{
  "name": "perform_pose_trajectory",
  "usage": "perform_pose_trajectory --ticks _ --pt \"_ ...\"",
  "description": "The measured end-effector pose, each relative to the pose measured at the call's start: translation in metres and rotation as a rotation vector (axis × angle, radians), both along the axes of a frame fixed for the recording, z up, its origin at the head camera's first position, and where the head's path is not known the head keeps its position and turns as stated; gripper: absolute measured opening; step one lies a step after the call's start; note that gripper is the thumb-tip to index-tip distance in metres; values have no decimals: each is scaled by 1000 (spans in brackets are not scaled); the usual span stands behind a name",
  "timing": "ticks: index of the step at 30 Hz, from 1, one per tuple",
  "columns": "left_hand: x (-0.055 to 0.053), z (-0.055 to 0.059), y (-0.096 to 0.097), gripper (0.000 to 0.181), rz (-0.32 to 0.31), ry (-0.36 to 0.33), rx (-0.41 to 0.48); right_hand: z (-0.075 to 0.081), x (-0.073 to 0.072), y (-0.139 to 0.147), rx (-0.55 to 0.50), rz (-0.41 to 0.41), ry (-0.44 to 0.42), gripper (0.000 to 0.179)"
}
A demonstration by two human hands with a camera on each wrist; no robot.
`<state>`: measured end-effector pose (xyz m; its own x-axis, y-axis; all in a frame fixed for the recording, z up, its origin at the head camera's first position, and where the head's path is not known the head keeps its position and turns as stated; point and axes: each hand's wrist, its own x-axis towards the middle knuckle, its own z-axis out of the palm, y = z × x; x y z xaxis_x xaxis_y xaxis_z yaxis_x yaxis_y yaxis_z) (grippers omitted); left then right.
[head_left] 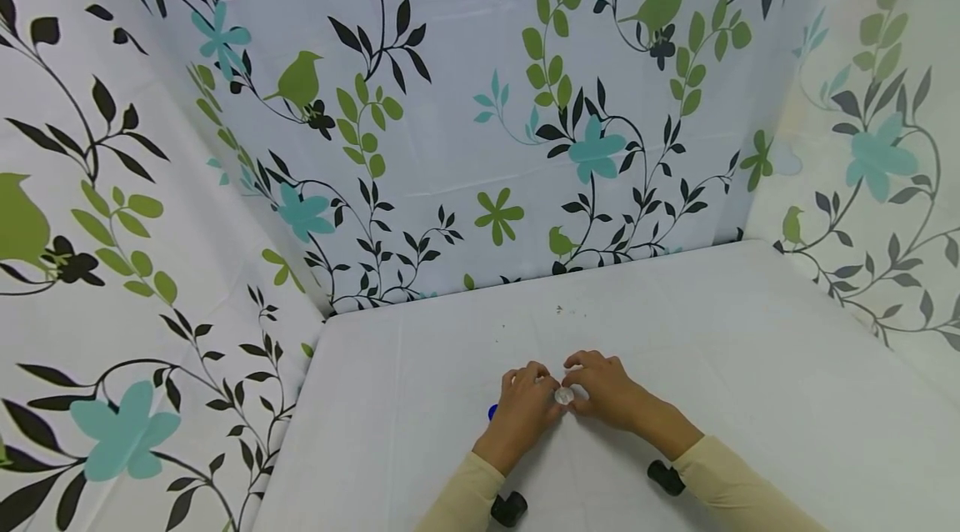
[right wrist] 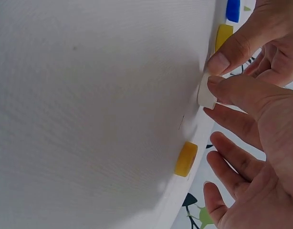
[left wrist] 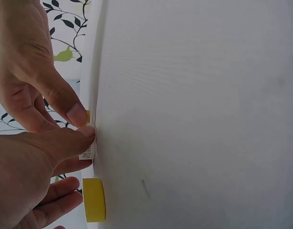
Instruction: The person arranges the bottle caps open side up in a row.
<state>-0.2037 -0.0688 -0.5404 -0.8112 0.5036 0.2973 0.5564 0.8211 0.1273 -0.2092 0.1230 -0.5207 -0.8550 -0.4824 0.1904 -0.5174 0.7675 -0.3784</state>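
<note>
Between the two hands, in the middle of the table, is a small round white cap (head_left: 564, 396). Printed characters show on the side of the white cap (left wrist: 88, 152) in the left wrist view. My left hand (head_left: 523, 400) pinches its left edge, thumb in front. On the opposite edge, my right hand (head_left: 609, 388) pinches it between thumb and fingers; its other fingers are spread loosely. A yellow cap-like piece (left wrist: 94, 200) stands beside the left hand. Another yellow piece (right wrist: 186, 159) stands on the right hand's side of the white cap.
A blue piece (head_left: 492, 411) lies left of the left hand, partly hidden by it. Black wrist devices (head_left: 510, 509) sit below both forearms. The white table (head_left: 375, 432) meets patterned curtains (head_left: 450, 140) at its back and sides. Small dark specks (head_left: 559, 310) dot the cloth beyond the hands.
</note>
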Motion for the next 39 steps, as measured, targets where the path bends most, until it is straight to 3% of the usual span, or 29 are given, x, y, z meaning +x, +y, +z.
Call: perform_pose_trajectory --ticks 10,18,26,39 --pt "0 -1 -1 27 -1 74 -16 -2 -1 0 10 -11 7 22" --pt "1 5 -2 32 25 -22 -33 -1 -3 5 13 -8 14 29" --pt "0 10 -3 38 29 -102 -10 8 -8 18 24 -69 36 37" --pt "2 13 -4 39 31 -148 36 -2 -17 26 68 -124 44 26"
